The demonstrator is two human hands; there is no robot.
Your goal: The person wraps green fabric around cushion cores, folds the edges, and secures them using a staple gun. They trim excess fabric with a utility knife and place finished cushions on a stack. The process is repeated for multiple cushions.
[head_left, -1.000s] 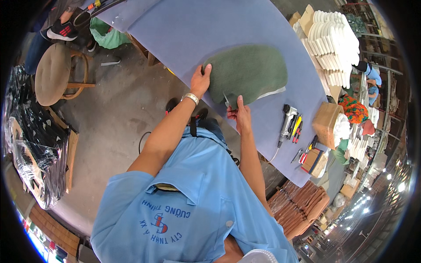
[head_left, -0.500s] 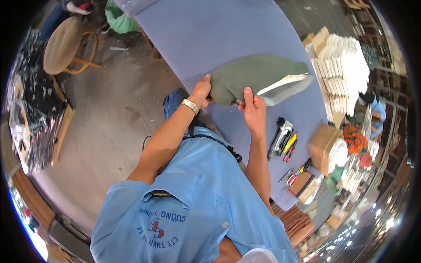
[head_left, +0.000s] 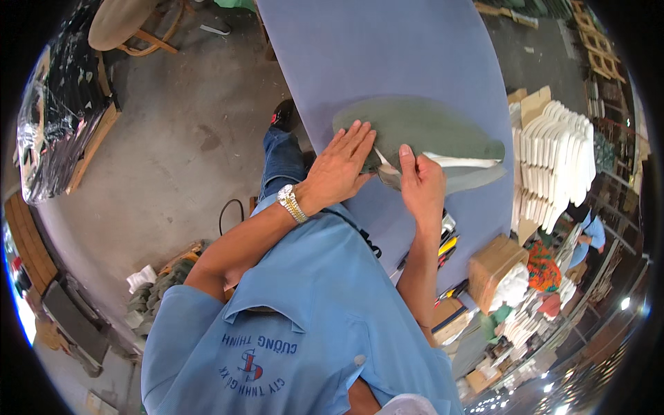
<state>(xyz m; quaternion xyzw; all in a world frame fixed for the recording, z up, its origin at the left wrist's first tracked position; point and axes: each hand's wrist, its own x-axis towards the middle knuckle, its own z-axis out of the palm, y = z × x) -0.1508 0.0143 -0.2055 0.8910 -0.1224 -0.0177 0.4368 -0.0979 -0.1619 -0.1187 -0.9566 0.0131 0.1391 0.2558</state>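
Observation:
A dark green fabric cushion cover (head_left: pixel 422 124) lies on the blue-grey table (head_left: pixel 387 55), its near side gaping. White padding (head_left: pixel 460 161) shows in the gap, with a paler grey-green flap (head_left: pixel 477 180) below it. My left hand (head_left: pixel 339 166), a watch on its wrist, rests flat on the cover's left end, fingers stretched out. Close beside it, my right hand (head_left: pixel 423 183) is closed on the cover's near edge, thumb on top. The fingers beneath are partly hidden.
Yellow-handled tools (head_left: pixel 448 245) lie behind my right forearm, partly covered. Rightward stand a cardboard box (head_left: pixel 494 266) and stacked white pads (head_left: pixel 557 152). A round-seated stool (head_left: pixel 121 24) is at far left, near a plastic-wrapped stack (head_left: pixel 59 117). Another person (head_left: pixel 588 235) is at far right.
My left hand has gone from gripping the cover's left end to lying flat on top of it. The cover now lies flatter on the table; my right hand keeps its edge.

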